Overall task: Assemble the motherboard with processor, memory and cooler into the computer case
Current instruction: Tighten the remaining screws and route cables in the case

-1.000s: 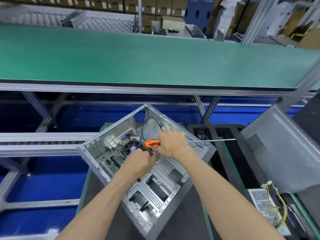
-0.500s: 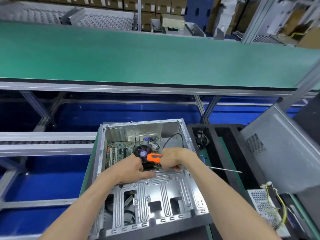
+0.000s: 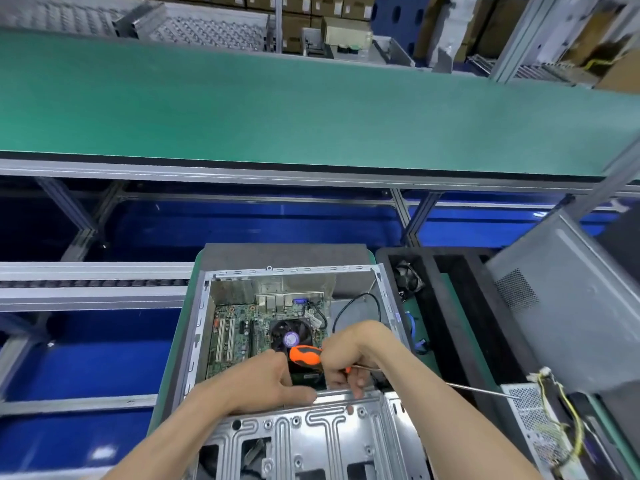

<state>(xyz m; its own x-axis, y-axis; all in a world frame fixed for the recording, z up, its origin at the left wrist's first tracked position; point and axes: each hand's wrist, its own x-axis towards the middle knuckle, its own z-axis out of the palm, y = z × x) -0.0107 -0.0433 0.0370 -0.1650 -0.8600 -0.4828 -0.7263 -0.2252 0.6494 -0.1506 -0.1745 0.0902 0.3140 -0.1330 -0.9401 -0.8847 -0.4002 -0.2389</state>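
We see one computer case (image 3: 207,327) lying open in the lower middle of the frame, and inside it one motherboard (image 3: 239,320) with one cooler (image 3: 290,336) mounted — a round fan with a purple label at its hub. Two white slots (image 3: 224,340) stand side by side at the board's left. One black cable (image 3: 360,301) loops across the bare floor of the case, right of the cooler.

We count two hands, both at the metal crossbar (image 3: 343,396) just below the board. The left hand (image 3: 263,382) rests on that bar with its fingers curled downward; what they grasp, if anything, we cannot tell. The right hand (image 3: 349,358) is closed around one screwdriver (image 3: 306,355) — its orange-and-black handle pokes out toward the cooler, while its long thin shaft runs to the lower right of the frame.

At the right we see one black foam tray (image 3: 446,327), one grey side panel (image 3: 554,306) leaning above it, and one power supply (image 3: 533,420) with yellow wires. One green conveyor belt (image 3: 311,105) spans the upper half.
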